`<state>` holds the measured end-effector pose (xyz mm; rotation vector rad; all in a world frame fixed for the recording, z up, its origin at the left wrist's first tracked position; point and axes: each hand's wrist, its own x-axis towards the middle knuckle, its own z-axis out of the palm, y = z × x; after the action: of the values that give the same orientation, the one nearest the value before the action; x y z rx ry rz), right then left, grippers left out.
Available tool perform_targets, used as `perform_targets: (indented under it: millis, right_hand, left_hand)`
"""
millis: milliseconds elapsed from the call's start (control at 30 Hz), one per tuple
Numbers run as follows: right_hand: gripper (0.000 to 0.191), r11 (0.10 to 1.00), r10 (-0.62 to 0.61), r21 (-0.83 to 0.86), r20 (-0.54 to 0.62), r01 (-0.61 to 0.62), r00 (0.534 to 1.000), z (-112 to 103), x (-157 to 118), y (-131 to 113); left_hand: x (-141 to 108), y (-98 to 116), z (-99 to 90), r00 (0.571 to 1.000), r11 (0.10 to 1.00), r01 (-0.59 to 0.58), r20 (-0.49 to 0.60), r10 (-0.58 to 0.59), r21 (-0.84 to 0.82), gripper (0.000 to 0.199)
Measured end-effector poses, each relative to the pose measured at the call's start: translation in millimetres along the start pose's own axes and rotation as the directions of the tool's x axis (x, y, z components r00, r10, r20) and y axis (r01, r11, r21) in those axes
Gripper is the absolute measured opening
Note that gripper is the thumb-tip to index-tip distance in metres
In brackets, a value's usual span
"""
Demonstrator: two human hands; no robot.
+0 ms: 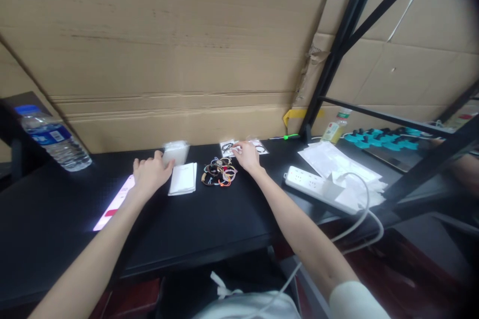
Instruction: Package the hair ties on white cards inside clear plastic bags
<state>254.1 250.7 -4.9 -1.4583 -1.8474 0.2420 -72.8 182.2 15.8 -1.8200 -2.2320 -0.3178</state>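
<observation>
My left hand rests by a stack of clear plastic bags, fingers apart, thumb and fingertips touching the stack's left side. Just in front of that stack lies a pile of white cards. A tangled heap of colourful bracelets sits between my two hands. My right hand is at the back of the table, its thumb and fingers pinched together at a clear bracelet packet. Dark cord bracelets show inside the packets on both sides of the fingers. The fingers partly cover what they grip.
A lit phone lies beside my left forearm. At far left leans a water bottle. To the right are a white power strip, papers, a drink bottle and a black metal frame. Cardboard walls the back.
</observation>
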Motion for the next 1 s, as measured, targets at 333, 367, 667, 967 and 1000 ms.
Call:
perform_targets:
  millis: [333,367,667,967,1000]
  right_hand:
    - [0.019,0.987,-0.155,-0.053,-0.069,0.152,0.985,-5,-9,-21]
    - [0.02,0.985,-0.166,-0.05,-0.071,0.163,0.984,-6,-10,-23]
    - [0.021,0.959,-0.271,0.049,-0.136,0.279,0.953,-11,-16,-40]
    - [0.034,0.857,-0.466,0.166,-0.157,0.489,0.871,-10,-45,-87]
    - [0.035,0.855,-0.475,0.167,-0.132,0.492,0.87,-8,-47,-89]
  left_hand:
    - [2,1,-4.8,0.999,0.997,-0.002,-0.042,-0.002,-0.082,0.069]
    - [1,2,-6.0,0.998,0.994,0.006,-0.062,-0.013,-0.108,0.066]
    - [7,12,-18.3,0.951,0.593,0.034,-0.155,-0.266,-0.805,0.045]
    - [-5,36,-22.7,0.998,0.01,0.058,0.058,-0.006,-0.998,0.043]
    - [-7,37,-22.4,0.998,0.023,0.053,0.054,0.029,-0.998,0.043]
